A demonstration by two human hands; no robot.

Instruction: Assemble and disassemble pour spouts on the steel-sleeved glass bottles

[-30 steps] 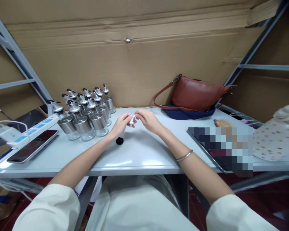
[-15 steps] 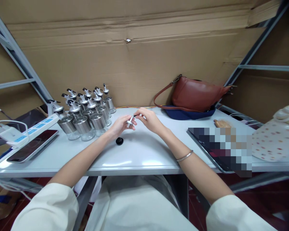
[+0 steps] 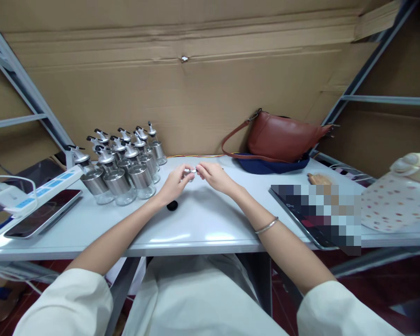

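Note:
Over the middle of the table, my left hand (image 3: 175, 184) is closed around a small silver pourer spout (image 3: 192, 171), mostly hidden by the fingers. My right hand (image 3: 215, 178) pinches the spout's dark tip from the other side, so the two hands nearly meet. Just below my left hand lies a round black stopper (image 3: 172, 205) on the white table (image 3: 203, 219). To the left stand several glass oil bottles with steel sleeves (image 3: 118, 182), each topped by a silver pourer with a black flap.
At the back right a brown leather bag (image 3: 283, 137) rests on a dark blue cloth item (image 3: 273, 164). A tablet-like device (image 3: 294, 214), partly blurred out, lies at right beside a dotted white bag (image 3: 394, 200). A power strip (image 3: 49, 186) and a phone (image 3: 44, 213) are at left.
My left hand has turned and closed more over the pourer spout, which now shows less and lies flatter. My right fingers have curled in closer. The view has shifted slightly.

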